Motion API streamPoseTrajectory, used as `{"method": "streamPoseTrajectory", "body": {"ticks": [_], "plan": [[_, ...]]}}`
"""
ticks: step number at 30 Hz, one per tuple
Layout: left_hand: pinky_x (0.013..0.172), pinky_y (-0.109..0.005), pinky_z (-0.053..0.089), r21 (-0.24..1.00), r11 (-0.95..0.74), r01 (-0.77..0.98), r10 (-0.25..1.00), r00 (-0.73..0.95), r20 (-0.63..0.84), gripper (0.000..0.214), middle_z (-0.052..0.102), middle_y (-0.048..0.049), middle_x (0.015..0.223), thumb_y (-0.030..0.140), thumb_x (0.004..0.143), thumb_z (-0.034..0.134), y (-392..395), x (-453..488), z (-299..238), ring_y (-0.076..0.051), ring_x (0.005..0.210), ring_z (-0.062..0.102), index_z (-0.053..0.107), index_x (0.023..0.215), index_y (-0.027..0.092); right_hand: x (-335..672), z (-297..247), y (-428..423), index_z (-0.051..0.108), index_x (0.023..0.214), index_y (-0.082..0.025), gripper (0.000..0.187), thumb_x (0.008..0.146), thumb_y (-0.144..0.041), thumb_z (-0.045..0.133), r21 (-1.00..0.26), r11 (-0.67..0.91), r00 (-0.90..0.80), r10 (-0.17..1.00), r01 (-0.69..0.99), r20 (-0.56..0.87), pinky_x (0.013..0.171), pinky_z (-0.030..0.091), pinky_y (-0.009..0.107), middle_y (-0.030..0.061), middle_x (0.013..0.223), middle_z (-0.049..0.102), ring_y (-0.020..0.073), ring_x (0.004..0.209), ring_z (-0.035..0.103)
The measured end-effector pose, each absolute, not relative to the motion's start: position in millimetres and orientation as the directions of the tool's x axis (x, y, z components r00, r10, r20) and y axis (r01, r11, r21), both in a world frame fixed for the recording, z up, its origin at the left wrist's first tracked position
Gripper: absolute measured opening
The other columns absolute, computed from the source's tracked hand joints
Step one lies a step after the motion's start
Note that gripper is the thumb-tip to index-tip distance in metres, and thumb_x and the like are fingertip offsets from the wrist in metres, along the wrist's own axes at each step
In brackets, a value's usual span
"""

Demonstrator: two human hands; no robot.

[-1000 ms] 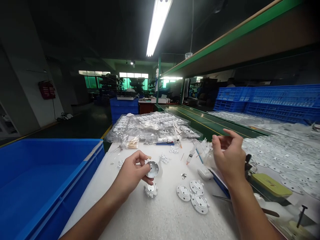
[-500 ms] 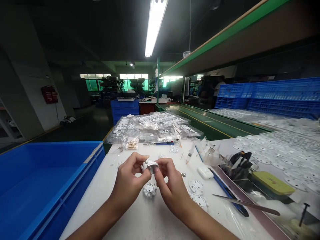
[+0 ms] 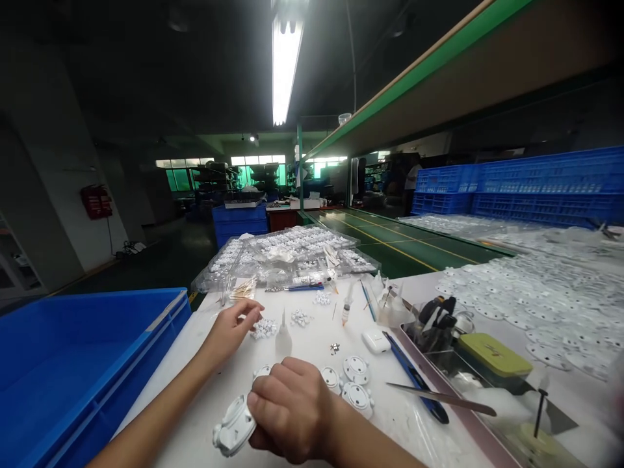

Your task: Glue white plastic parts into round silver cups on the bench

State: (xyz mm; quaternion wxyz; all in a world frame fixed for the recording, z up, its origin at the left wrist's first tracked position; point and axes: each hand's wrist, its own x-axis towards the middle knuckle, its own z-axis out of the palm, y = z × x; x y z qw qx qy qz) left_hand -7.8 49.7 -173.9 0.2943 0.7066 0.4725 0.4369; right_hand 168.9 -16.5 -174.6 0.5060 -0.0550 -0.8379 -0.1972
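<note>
My right hand (image 3: 292, 406) is closed around a round white plastic part (image 3: 234, 426), which sticks out tilted past the knuckles on the left. My left hand (image 3: 236, 328) is at the left edge of a heap of small white pieces (image 3: 264, 329). Its thumb and forefinger curl together; anything between the tips is too small to make out. A translucent bottle with a thin nozzle (image 3: 283, 340) stands between the hands. Beyond my right hand lie several round white discs (image 3: 356, 369), one partly hidden by the knuckles.
A blue bin (image 3: 97, 364) stands left of the white table. On the right are tweezers (image 3: 439, 398), a blue cutter (image 3: 414, 374), a white case (image 3: 376, 340) and a tool tray (image 3: 453, 390). Plastic trays of white parts (image 3: 292, 250) sit at the back.
Both hands were together on a white part. The left hand has let go and moved to the small white pieces. The right hand has come nearer, holding a round part. The view has shifted.
</note>
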Motion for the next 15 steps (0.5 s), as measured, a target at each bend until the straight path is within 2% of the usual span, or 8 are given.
{"method": "streamPoseTrajectory", "body": {"ticks": [3, 7, 11, 15], "plan": [[0.061, -0.027, 0.046, 0.806, -0.332, 0.489, 0.941, 0.229, 0.249, 0.032, 0.064, -0.008, 0.085, 0.044, 0.083, 0.053, 73, 2, -179, -0.02, 0.076, 0.058, 0.064, 0.09, 0.015, 170, -175, -14, 0.047, 0.093, -0.014, 0.018, 0.094, -0.021, 0.031, 0.288, 0.906, -0.469, -0.116, 0.312, 0.875, 0.043, 0.029, 0.029, 0.0015, 0.062, 0.059, 0.0138, 0.046, 0.044], [0.068, -0.028, 0.044, 0.766, -0.375, 0.522, 0.919, 0.318, 0.232, 0.024, 0.067, -0.0064, 0.082, 0.036, 0.075, 0.061, 101, 18, -184, -0.019, 0.074, 0.057, 0.067, 0.083, 0.015, 176, -171, -8, 0.043, 0.1, -0.014, 0.013, 0.091, -0.019, 0.035, 0.271, 0.9, -0.398, -0.123, 0.341, 0.909, 0.043, 0.029, 0.029, 0.0013, 0.062, 0.059, 0.014, 0.045, 0.044], [0.062, -0.028, 0.044, 0.756, -0.376, 0.536, 0.895, 0.42, 0.147, 0.018, 0.066, -0.0041, 0.068, 0.027, 0.062, 0.067, 117, 40, -192, -0.02, 0.066, 0.058, 0.069, 0.074, 0.013, 179, -169, -2, 0.041, 0.102, -0.015, 0.02, 0.082, -0.013, 0.039, 0.243, 0.891, -0.306, -0.126, 0.383, 0.944, 0.042, 0.03, 0.028, -0.0008, 0.059, 0.056, 0.0139, 0.043, 0.043], [0.059, -0.027, 0.041, 0.725, -0.425, 0.541, 0.871, 0.464, 0.165, 0.006, 0.062, 0.0018, 0.059, 0.022, 0.061, 0.061, 121, 54, -199, -0.017, 0.061, 0.055, 0.067, 0.061, 0.018, 182, -172, 9, 0.04, 0.1, -0.016, 0.027, 0.074, -0.01, 0.04, 0.201, 0.887, -0.192, -0.13, 0.416, 0.973, 0.041, 0.033, 0.026, -0.0008, 0.058, 0.055, 0.0141, 0.043, 0.044]]}}
